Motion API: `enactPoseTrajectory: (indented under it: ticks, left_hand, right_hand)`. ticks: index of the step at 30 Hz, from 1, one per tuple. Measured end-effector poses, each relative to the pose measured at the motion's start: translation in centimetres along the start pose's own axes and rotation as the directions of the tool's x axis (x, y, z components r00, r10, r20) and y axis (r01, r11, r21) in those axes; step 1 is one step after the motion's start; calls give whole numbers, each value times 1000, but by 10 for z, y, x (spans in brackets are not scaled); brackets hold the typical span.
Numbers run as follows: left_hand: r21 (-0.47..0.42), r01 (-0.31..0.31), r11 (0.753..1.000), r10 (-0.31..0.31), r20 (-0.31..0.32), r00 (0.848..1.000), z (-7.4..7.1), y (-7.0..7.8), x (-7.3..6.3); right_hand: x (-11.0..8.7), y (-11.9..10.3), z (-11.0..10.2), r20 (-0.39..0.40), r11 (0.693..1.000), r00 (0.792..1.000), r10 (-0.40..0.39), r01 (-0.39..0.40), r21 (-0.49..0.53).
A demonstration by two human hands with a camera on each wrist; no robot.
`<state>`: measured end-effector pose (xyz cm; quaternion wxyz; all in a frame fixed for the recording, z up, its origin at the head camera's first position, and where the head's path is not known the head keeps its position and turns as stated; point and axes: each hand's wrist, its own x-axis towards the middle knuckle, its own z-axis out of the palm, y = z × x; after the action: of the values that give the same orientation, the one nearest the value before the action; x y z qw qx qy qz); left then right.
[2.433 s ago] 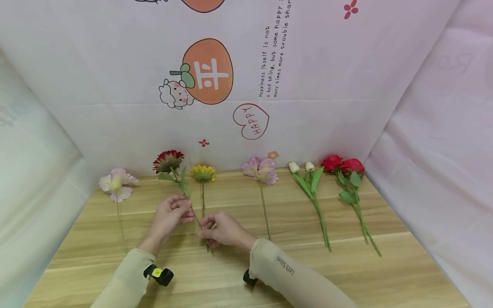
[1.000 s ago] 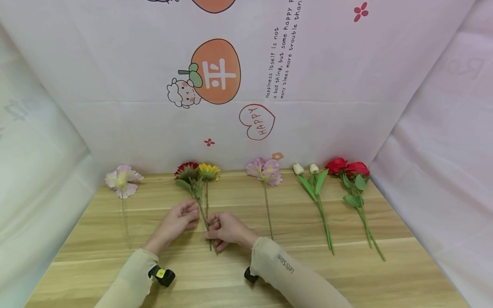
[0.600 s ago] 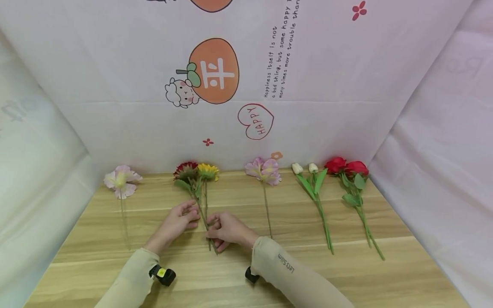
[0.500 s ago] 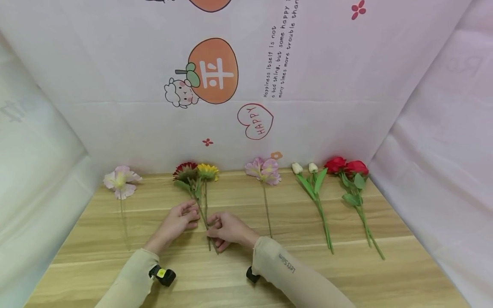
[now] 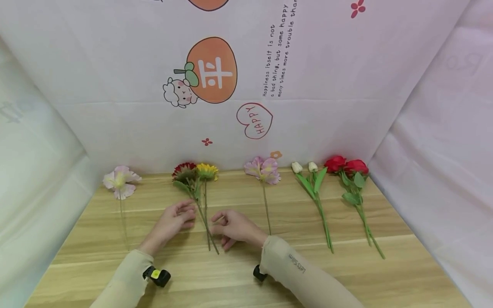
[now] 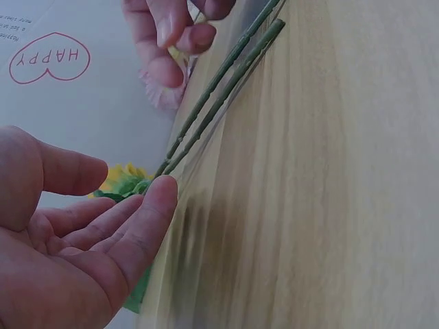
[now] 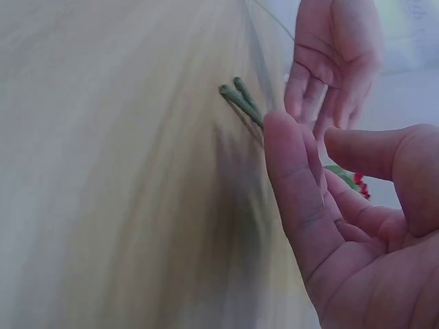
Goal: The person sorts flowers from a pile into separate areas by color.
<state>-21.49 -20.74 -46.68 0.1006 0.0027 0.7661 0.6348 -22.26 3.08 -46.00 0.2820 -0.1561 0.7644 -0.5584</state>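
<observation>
A dark red daisy-like flower (image 5: 185, 172) and a yellow sunflower (image 5: 208, 171) lie side by side near the table's back edge, their stems crossing toward the front. My left hand (image 5: 171, 222) is just left of the red flower's stem, fingers loosely bent with nothing held. To the right of the crossed stems, my right hand (image 5: 236, 227) has thumb and fingers apart and holds nothing. In the left wrist view both green stems (image 6: 223, 96) run past the fingertips of my left hand (image 6: 75, 240). The stem ends (image 7: 240, 97) show beyond my right hand (image 7: 357, 219) in its wrist view.
A pale pink flower (image 5: 121, 182) lies at the far left of the wooden table (image 5: 215, 282). A pink-purple flower (image 5: 263, 170), white tulips (image 5: 313, 167) and red roses (image 5: 356, 167) lie rightward. White printed cloth (image 5: 323, 85) encloses the back and sides.
The red flower was lowered beside the sunflower, its stem held first by both hands, then by the right. Now the right hand has let go and moved right; the left has drawn slightly left.
</observation>
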Motion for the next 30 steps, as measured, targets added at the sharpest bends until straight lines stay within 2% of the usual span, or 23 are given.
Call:
enactPoseTrajectory:
  ticks: [3,5,11,14,18,22,24,26,29,30]
  left_hand:
    - [54,-38,998,38,-13,999,-9,3,-8]
    - [131,-85,988,89,-28,996,-17,5,-15]
    - [327,-144,934,183,-95,978,-47,9,-35]
    - [431,-150,890,220,-117,968,-63,8,-43]
    - [562,-133,816,251,-137,958,-87,2,-50]
    - [639,-124,759,288,-158,945,-113,-8,-49]
    - [669,-122,733,316,-176,932,-126,-14,-47]
    - [691,-107,715,327,-196,924,-137,-18,-45]
    - [702,-70,709,315,-226,922,-149,-21,-43]
    - [703,-54,709,301,-232,925,-153,-21,-43]
  right_hand:
    - [-9,-3,-8,-4,1000,1000,-10,10,-9]
    - [-15,-4,-14,-4,1000,1000,-17,16,-17]
    - [-37,0,-38,3,1000,1000,-27,27,-12]
    - [-49,3,-48,-2,999,999,-41,41,-20]
    - [-64,10,-60,-8,996,997,-79,79,-50]
    - [-79,18,-71,-6,992,995,-101,100,-71]
    - [-85,21,-74,-1,993,995,-98,98,-62]
    - [-90,24,-78,-3,995,996,-89,89,-53]
    - [-98,28,-82,-17,996,996,-85,84,-43]
    - [-100,28,-83,-21,996,996,-84,84,-42]
